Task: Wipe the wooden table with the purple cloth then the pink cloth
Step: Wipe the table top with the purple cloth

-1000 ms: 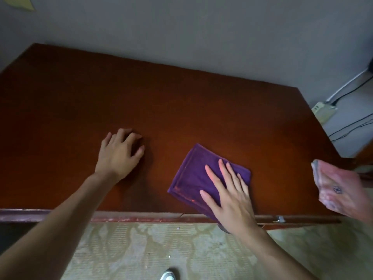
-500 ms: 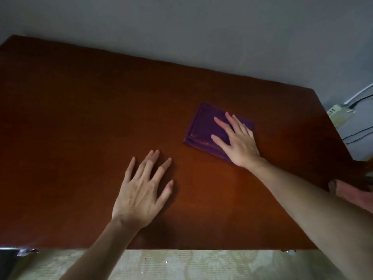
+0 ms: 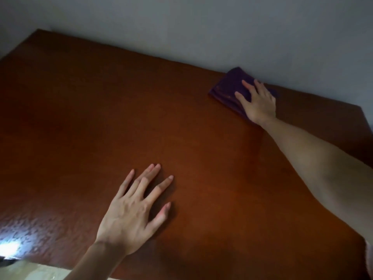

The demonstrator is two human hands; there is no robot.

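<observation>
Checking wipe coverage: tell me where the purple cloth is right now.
In the head view, the purple cloth lies at the wooden table's far right edge against the wall, pressed flat under the right hand.

one table [image 3: 101, 118], one purple cloth [image 3: 228, 87], two hands [image 3: 129, 215].

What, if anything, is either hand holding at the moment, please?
Nothing is gripped: the right hand presses flat on the purple cloth; the left hand rests on the wooden table.
</observation>
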